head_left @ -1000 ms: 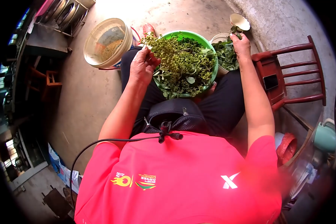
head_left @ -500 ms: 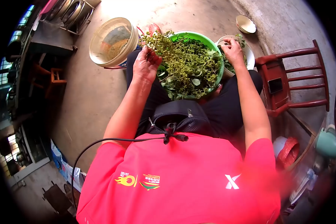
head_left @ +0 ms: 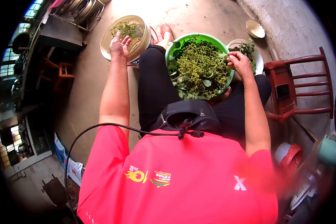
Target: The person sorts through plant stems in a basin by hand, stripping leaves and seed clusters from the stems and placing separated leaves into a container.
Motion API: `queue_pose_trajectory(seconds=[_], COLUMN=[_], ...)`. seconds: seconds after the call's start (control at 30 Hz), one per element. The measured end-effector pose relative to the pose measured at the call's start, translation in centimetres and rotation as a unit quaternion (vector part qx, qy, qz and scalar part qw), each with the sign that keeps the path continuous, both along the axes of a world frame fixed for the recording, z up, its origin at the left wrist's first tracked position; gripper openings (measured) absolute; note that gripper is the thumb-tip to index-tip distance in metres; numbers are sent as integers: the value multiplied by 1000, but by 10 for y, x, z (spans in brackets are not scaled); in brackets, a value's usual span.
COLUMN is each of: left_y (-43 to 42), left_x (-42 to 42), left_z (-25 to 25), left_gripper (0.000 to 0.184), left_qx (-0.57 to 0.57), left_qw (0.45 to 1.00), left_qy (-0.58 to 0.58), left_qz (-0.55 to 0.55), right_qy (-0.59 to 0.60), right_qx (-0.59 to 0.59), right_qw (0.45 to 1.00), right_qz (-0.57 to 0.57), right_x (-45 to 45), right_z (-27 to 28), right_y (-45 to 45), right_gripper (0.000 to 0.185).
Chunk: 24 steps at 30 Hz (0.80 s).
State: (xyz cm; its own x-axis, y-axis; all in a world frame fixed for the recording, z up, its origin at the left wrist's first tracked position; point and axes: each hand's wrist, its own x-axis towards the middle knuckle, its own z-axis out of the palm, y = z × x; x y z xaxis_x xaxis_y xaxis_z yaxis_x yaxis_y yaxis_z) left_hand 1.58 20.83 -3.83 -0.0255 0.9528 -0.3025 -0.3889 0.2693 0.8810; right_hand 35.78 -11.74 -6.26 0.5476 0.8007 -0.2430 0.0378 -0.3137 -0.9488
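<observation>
Over the mouth of a pale plastic bucket [head_left: 105,42], my left hand [head_left: 120,45] pinches a sprig of small green berries [head_left: 125,28] at thumb and forefinger, the other fingers loosely apart. A green basin [head_left: 168,56] heaped with berry sprigs and leaves [head_left: 201,67] stands between my legs. My right hand [head_left: 241,64] is at the basin's right rim with its fingertips together; whether a leaf is between them is hard to make out. Just beyond that hand, a white bowl [head_left: 259,61] holds dark green leaves [head_left: 246,48].
A red wooden chair [head_left: 310,83] stands at the right, and a small bowl [head_left: 255,28] lies near the wall. Stools [head_left: 65,71] and a dark counter [head_left: 61,31] are at the left. A black cable [head_left: 89,130] runs across my shirt.
My left hand has moved left with the berry sprig, from the basin's edge to over the bucket. My right hand has come from the white bowl to the basin's right rim.
</observation>
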Motion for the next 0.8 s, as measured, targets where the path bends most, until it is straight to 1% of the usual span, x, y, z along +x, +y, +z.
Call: queue_pose_trajectory(seconds=[0.03,0.07,0.1,0.13,0.17,0.2,0.23,0.27,0.3,0.33,0.4,0.47,0.53,0.57,0.6,0.63,0.67,0.7,0.73,0.8], left_y=[-16,-30,-50,-65,-90,-121,-143,-161,-174,-186,-199,-201,-195,-189,-187,-185,-183,-182,-183,-182], left_x=[6,7,15,20,30,39,48,54,58,63,73,75,76,75,75,74,72,70,71,69], left_z=[-7,-11,-12,-23,-25,-12,-11,-14,-25,-28,-29,-39,-42,-43,-35,-27,-19,-14,-12,-3], left_gripper=[39,40,34,26,15,11,10,17,26,32,37,33,27,19,15,14,13,11,10,10], left_qx=[60,127,178,261,319,377,365,414,417,379,319,314,257,190,142,47,-50,-92,-133,-141], left_qw=[992,965,941,896,863,785,743,666,607,562,521,525,692,744,779,824,851,868,888,885], left_qy=[110,218,265,321,324,416,461,515,559,607,657,657,517,453,408,311,208,108,58,-20], left_qz=[-35,-65,-111,-159,-221,-262,-318,-347,-382,-415,-443,-440,-434,-453,-455,-472,-479,-477,-437,-443], right_qy=[4,8,9,13,14,15,25,15,18,22,31,29,35,29,30,27,25,22,25,50], right_qx=[3,15,27,29,28,27,12,12,14,17,31,31,25,22,22,21,21,16,17,26], right_qw=[1000,1000,999,999,999,999,999,999,999,999,998,998,999,999,999,999,999,999,999,998], right_qz=[4,13,13,24,34,43,41,47,46,44,44,36,27,21,20,22,25,27,28,24], right_x=[-1,-5,-10,-12,-15,-18,-22,-24,-24,-24,-24,-24,-24,-24,-24,-24,-24,-25,-27,-30], right_z=[0,1,2,-1,-1,0,1,2,1,-2,-3,0,1,1,1,1,2,5,8,10], right_y=[-4,0,1,2,2,4,4,5,5,6,5,2,1,-1,-3,-2,-2,-2,-2,0], right_gripper=[17,17,16,16,16,16,15,15,15,15,15,15,15,15,15,15,15,15,15,15])
